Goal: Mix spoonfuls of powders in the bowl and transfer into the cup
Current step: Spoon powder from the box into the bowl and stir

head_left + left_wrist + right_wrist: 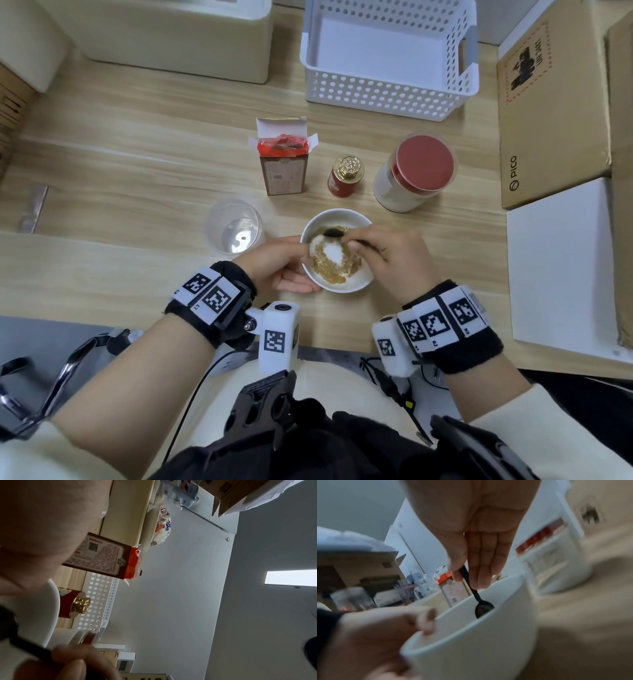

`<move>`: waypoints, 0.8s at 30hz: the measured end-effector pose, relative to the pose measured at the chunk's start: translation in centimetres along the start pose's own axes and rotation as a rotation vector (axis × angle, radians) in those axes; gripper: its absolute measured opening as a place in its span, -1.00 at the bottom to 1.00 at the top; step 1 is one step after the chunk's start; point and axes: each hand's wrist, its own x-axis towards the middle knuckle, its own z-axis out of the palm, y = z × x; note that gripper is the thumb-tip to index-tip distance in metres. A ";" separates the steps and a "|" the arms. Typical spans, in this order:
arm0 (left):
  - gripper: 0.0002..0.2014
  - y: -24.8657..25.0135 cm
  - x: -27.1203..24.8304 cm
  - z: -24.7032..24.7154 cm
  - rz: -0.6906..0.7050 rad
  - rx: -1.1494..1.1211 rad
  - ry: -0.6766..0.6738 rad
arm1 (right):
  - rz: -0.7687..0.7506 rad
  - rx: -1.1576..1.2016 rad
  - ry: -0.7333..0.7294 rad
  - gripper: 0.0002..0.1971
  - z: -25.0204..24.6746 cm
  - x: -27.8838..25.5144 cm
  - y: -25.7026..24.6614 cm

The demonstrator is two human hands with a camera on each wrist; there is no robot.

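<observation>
A white bowl (356, 286) sits near the table's front edge with brown and white powder (330, 262) inside. My left hand (277, 263) grips the bowl's left side, thumb at the rim. My right hand (394, 257) pinches a black spoon (334, 233) whose scoop lies in the powder at the bowl's far side. The right wrist view shows the spoon (483, 607) dipping behind the bowl's wall (479, 642), with my left thumb on the rim. A clear plastic cup (234, 226) stands just left of the bowl.
Behind the bowl stand an opened brown carton (284, 164), a small red tin with a gold lid (346, 176) and a white jar with a red lid (414, 174). A white perforated basket (390, 89) is farther back. Cardboard boxes (551, 113) line the right edge.
</observation>
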 end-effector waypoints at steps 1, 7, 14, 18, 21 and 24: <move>-0.69 0.0 0.0 0.0 -0.004 -0.002 -0.002 | 0.025 -0.045 0.059 -0.83 -0.4 0.0 0.3; -0.69 0.0 -0.1 0.0 -0.006 -0.004 -0.001 | 0.063 0.040 -0.088 -0.88 0.0 -0.2 0.2; -0.69 0.1 0.0 0.0 -0.013 -0.003 0.012 | 0.143 0.078 -0.134 -0.86 -0.5 -0.2 0.1; -0.70 0.1 -0.1 -0.1 -0.020 -0.010 0.017 | 0.141 -0.044 -0.015 -0.87 -1.3 -0.2 0.9; -0.71 0.0 -0.1 0.0 -0.017 -0.010 0.021 | 0.107 0.036 -0.179 -0.89 -0.8 -0.3 -0.1; -0.71 0.1 -0.1 -0.1 -0.016 -0.004 0.017 | -0.001 0.008 -0.158 -0.85 0.1 0.1 -0.9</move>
